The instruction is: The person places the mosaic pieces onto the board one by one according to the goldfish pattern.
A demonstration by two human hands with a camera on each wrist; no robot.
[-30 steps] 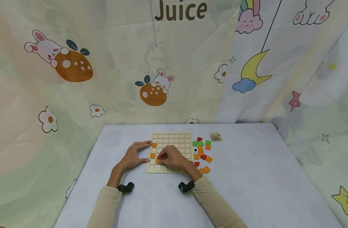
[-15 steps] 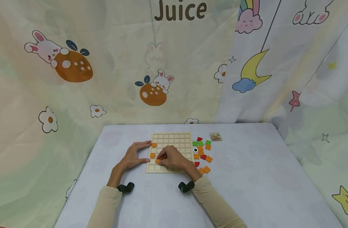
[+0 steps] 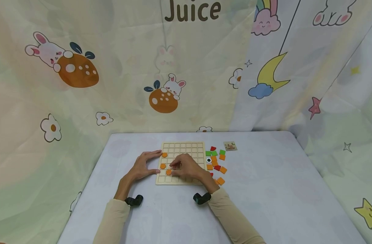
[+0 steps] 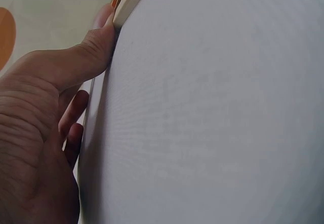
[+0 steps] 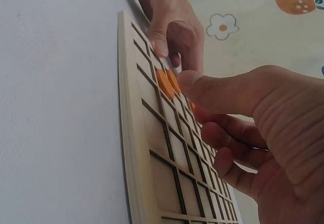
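A pale wooden grid board lies on the table. Three orange discs sit in its cells: an upper disc, a middle disc and a lower disc. My left hand rests at the board's left side, thumb and fingers spread and touching its edge; in the left wrist view the thumb meets that edge. Over the board, my right hand hovers just right of the lower disc, thumb and index finger parted, holding nothing. Its thumb shows close to the discs in the right wrist view.
Right of the board lie loose pieces: orange squares, green squares, red pieces and a white piece with a black dot. A small patterned card lies behind them. The white-covered table meets a printed curtain.
My right hand has let go of the lower orange disc and drawn slightly right, its fingers parting. The disc stays in its cell. My left hand has not moved.
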